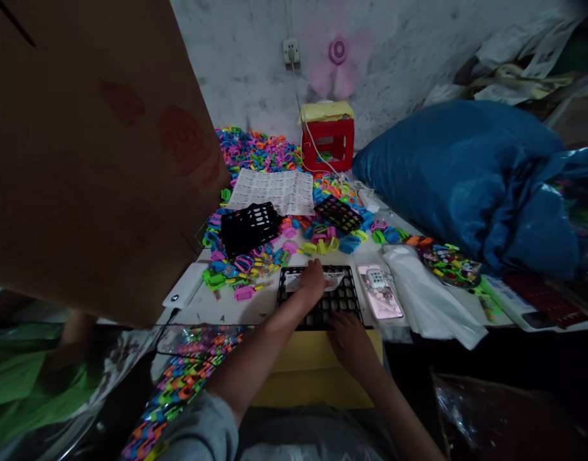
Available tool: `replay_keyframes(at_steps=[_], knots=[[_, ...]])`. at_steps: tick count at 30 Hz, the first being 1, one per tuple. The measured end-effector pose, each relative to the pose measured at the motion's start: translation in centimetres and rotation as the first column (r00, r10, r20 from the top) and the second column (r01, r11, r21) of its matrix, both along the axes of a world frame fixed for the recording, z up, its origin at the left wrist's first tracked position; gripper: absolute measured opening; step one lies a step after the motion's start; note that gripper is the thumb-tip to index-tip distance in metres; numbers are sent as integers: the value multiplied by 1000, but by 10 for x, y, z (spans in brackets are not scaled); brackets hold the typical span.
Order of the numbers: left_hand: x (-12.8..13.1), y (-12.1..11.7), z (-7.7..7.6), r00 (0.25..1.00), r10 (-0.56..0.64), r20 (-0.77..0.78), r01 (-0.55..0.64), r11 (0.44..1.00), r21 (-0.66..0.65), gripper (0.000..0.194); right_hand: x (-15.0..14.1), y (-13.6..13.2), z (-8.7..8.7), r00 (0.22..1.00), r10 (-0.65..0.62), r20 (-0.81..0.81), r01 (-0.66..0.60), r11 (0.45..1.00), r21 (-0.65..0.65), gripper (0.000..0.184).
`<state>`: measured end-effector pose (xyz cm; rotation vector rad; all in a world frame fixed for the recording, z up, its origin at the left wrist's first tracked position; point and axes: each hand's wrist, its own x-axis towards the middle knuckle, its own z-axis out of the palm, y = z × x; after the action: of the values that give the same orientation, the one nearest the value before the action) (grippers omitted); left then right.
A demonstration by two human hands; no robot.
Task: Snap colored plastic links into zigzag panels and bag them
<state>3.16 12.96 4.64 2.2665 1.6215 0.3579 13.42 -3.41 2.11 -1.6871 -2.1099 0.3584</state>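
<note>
A black plastic grid tray [346, 298] lies at the table's front edge with a white sheet partly on it. My left hand [311, 280] rests flat on the tray's upper middle, pressing on that sheet. My right hand [347, 339] touches the tray's near edge with fingers curled; whether it grips anything is unclear. A heap of small colourful plastic clips [255, 153] covers the table behind. Two more black grid trays [249, 225] [339, 212] lie among the clips.
A big cardboard box [92, 147] fills the left. A phone [380, 291] lies right of the tray, then a white bag [428, 294]. A blue sack [471, 173] is at right, a red stool [328, 144] and pink fan [338, 54] at the wall.
</note>
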Motion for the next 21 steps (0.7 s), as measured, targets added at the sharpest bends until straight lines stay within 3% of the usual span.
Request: replay_keyframes(at_steps=[2,5,8,14,18,21], knots=[[1,-5,0,998,-58,-20,59,997,51,41,0,0,0,1000,-3,-11,3,1000,4,31],[2,-16,-7,964,-264,-20,264,962,70,18,0,0,-2,1000,-3,-14,3,1000,5,31],[2,-27,-18,913,-409,3,408,911,66,25,1,1,-3,1000,2,-18,-2,1000,-3,31],[-1,-32,-33,873,-487,-30,487,873,26,45,1,3,-2,998,21,-55,-22,1000,-18,31],[2,-32,-28,853,-521,-39,514,850,-118,62,2,4,-5,998,28,-49,-30,999,-31,31],[6,-33,-20,836,-548,-38,530,822,-208,62,3,3,-6,998,45,-42,-47,998,-44,33]])
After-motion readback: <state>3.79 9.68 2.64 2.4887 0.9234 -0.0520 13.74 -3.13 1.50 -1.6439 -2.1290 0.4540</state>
